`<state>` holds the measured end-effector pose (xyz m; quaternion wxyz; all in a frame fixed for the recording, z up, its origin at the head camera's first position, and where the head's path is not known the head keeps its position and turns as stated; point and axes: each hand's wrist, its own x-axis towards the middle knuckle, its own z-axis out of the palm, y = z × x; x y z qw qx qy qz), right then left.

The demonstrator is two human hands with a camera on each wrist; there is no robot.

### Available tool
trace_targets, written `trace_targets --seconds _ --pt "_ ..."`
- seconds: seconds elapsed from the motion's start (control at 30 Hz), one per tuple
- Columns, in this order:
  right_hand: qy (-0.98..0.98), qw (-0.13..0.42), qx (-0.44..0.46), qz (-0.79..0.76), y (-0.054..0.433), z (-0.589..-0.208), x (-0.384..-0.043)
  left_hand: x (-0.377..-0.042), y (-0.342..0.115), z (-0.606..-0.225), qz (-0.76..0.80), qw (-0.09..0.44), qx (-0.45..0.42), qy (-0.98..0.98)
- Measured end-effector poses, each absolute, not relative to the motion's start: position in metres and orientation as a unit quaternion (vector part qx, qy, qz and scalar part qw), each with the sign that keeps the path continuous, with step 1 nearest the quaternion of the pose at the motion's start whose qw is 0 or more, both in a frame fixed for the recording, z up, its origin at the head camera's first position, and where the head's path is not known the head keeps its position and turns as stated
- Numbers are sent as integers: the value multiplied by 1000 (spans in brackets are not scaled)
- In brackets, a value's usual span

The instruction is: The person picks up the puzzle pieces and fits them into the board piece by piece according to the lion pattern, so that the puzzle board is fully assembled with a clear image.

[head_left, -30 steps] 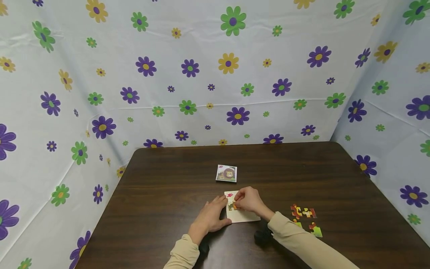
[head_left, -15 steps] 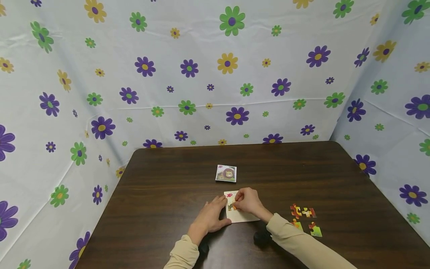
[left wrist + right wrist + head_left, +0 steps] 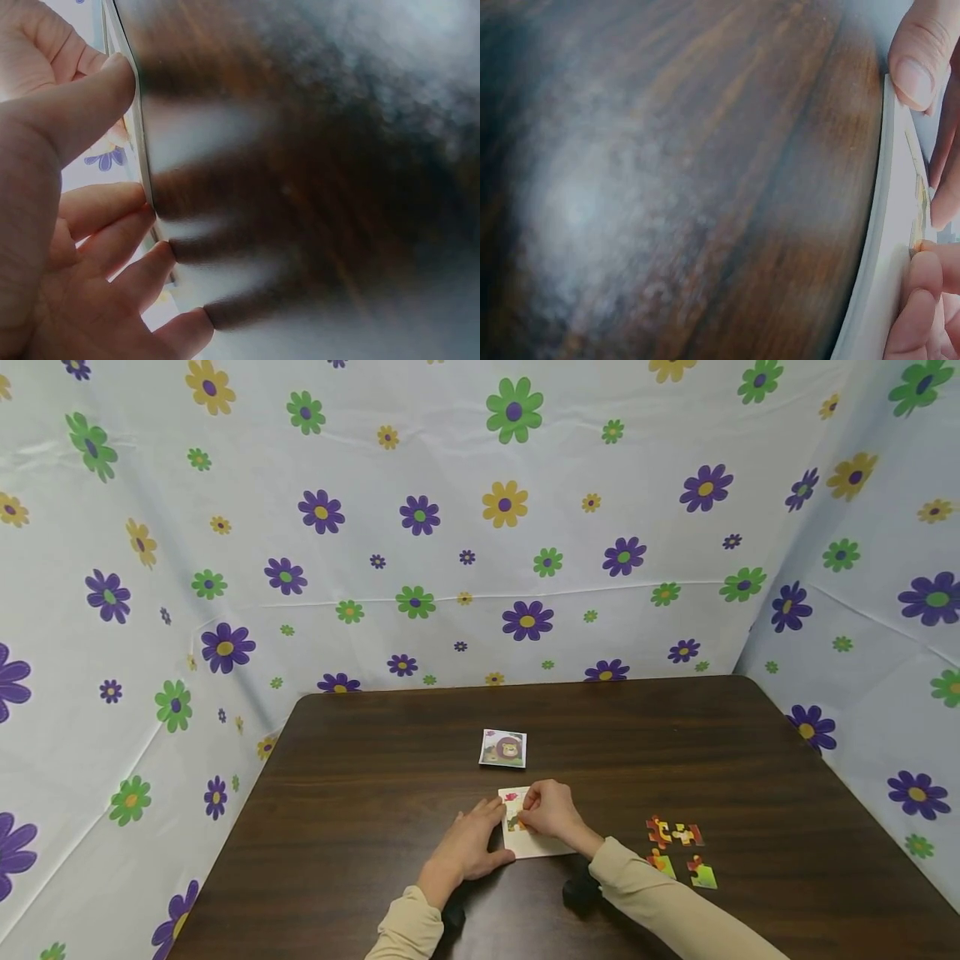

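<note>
A pale square puzzle board [image 3: 536, 847] lies on the table, with a few pictured pieces at its upper left. My left hand [image 3: 463, 845] rests along the board's left edge, its fingertips and thumb touching the rim; the left wrist view shows the fingers [image 3: 120, 217] fairly straight. Over the board, my right hand [image 3: 553, 812] pinches a small jigsaw piece [image 3: 521, 827] between thumb and finger, low against the surface. Most of that piece is hidden by the fingers. In the right wrist view, the fingertips [image 3: 924, 274] are at the board's face.
Several loose jigsaw pieces [image 3: 702, 872] lie to the right, beyond the right forearm. A lion picture card [image 3: 503, 749] sits behind the board on the dark wooden table [image 3: 375, 777]. A flowered cloth [image 3: 450, 560] hangs around the table's back and sides.
The right hand shifts very slightly left over the board, still pinching the piece. The left hand stays at the edge. The head view has moved a little.
</note>
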<state>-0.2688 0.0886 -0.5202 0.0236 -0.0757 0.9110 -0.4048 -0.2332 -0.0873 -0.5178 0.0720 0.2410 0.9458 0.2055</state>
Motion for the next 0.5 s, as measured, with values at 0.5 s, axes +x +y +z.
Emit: trace_targets --seconds 0.5 --pt "911 1 -148 -386 95 -522 -268 -233 -87 -517 215 68 246 943"
